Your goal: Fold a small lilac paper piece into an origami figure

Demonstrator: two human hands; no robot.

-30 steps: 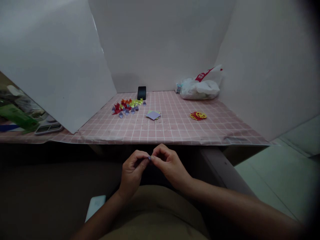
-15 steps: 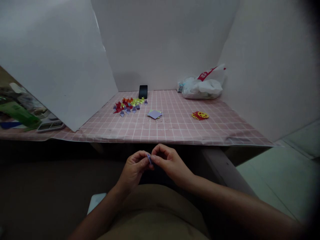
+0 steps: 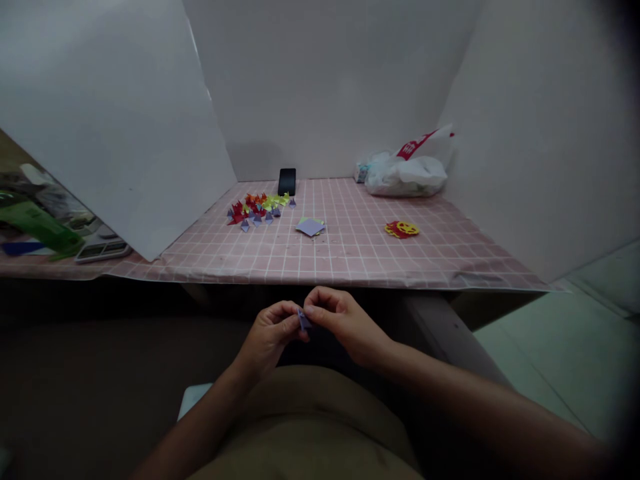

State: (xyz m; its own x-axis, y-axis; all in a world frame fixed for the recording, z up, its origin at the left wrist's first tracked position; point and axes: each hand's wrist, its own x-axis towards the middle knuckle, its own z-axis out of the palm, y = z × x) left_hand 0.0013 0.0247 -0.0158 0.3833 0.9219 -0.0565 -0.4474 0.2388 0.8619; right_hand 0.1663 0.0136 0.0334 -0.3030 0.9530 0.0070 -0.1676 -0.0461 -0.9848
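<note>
Just below the table's front edge, a small folded piece of purple paper point(image 3: 303, 321) is pinched between the thumb and fingers of my left hand point(image 3: 270, 333). My right hand point(image 3: 345, 325) is closed too, its thumb and fingertips at the upper right edge of the same paper. On the table lies a stack of square paper point(image 3: 311, 227), purple on top with pale green beneath. Left of it, several small folded paper pieces point(image 3: 257, 218) in red, orange, yellow and purple form a cluster.
A black phone point(image 3: 287, 181) leans at the back of the pink checked table point(image 3: 345, 260). A white plastic bag point(image 3: 407, 177) stands back right, behind red and yellow cut-out shapes point(image 3: 401, 229). White boards point(image 3: 115, 120) enclose the table; a digital scale point(image 3: 103, 250) sits at left.
The purple paper has turned between my fingers, so more of its face shows. My right fingertips have shifted slightly to the right.
</note>
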